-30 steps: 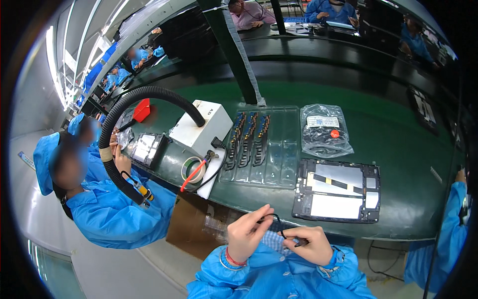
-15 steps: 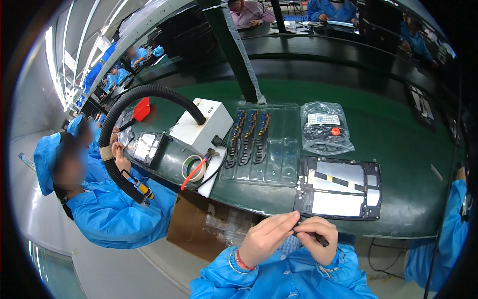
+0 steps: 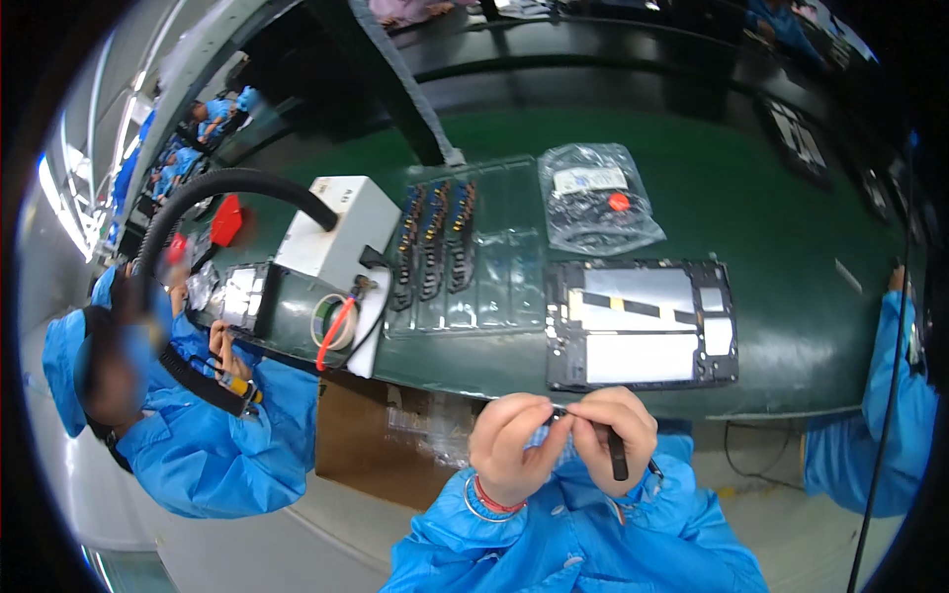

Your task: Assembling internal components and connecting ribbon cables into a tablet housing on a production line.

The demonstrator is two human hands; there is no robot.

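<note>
Far left, a co-worker [image 3: 222,445] in blue; next the white box [image 3: 341,222], then the clear tray [image 3: 509,267] with its dark parts [image 3: 432,247]. And here's the left hand [image 3: 509,447], fingertips pinched on a small dark piece [image 3: 560,411], too tiny to make out! A second ago the hands stood apart, a black loop between them; now they meet, so it's close fingertip work. The right hand [image 3: 615,435] clamps the black strip [image 3: 618,457], its end hanging down. Just beyond, the open tablet [image 3: 643,356] lies untouched.
</note>
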